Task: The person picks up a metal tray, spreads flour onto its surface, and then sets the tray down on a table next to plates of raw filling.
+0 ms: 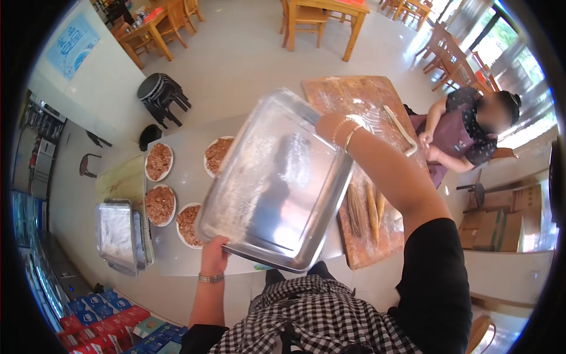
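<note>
A large rectangular metal tray (pixel 265 186), tilted and dusted with what looks like flour, is held up in front of me. My left hand (pixel 215 255) grips its near left corner. At the far right edge, my right hand (pixel 331 128) holds the rim, its fingers partly hidden. Behind the tray, plates of reddish-brown chopped filling (pixel 159 204) stand on a pale table (pixel 185 152). To the right, a floured wooden board (pixel 353 95) carries a rope of dough (pixel 400 130), a bundle of thin sticks (pixel 355 210) and wooden rolling pins (pixel 372 205).
A co-worker in a purple apron (pixel 446 132) stands at the board's right side. Stacked metal trays (pixel 116 234) lie at the left table end. Black stools (pixel 161 95) stand beyond the table. Red and blue boxes (pixel 106 323) are at lower left, cardboard boxes (pixel 488 230) at right.
</note>
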The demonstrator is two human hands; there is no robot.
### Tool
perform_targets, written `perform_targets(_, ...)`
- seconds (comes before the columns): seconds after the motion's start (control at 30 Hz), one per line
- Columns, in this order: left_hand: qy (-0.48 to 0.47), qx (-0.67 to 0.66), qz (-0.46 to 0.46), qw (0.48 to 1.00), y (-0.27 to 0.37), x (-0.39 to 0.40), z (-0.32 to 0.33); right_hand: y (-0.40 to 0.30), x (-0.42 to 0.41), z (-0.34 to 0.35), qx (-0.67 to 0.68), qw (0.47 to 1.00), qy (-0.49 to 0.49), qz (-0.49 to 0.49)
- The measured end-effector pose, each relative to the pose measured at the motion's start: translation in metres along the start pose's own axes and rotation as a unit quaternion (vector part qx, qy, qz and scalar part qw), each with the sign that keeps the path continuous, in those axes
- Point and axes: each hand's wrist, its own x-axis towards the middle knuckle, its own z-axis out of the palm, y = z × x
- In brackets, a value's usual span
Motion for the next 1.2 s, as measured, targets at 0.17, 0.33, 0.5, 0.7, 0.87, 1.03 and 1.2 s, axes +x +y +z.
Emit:
perform_targets(0.17,0.009,-0.022,-0.024,0.999,0.003,0.005,-0.001,0.034,-0.019,0.03,-0.053,0.994,-0.093,-0.036)
perform_targets(0.33,-0.024,-0.062,-0.041,0.997,0.002,0.002,0.025,0.052,-0.032,0.041,-0.057,0.998,0.031,-0.005)
perform_targets(0.5,-0.036,-0.071,-0.08,0.994,-0.022,0.015,0.027,0.05,-0.052,0.06,0.206,0.969,-0.083,0.105)
perform_targets(0.7,-0.005,-0.099,-0.102,0.99,-0.06,0.041,0.034,0.011,-0.075,0.104,0.505,0.863,0.0,-0.02)
perform_targets(0.87,0.067,-0.145,-0.087,0.983,-0.089,0.056,0.048,0.117,-0.067,0.239,0.509,0.745,0.248,0.353)
perform_targets(1.03,0.118,-0.16,-0.074,0.977,-0.112,0.066,0.029,0.174,-0.058,0.344,0.292,0.859,0.135,0.398)
perform_targets(1.2,0.171,-0.174,-0.059,0.968,-0.116,0.062,0.035,0.173,-0.024,0.339,0.242,0.864,-0.035,0.439)
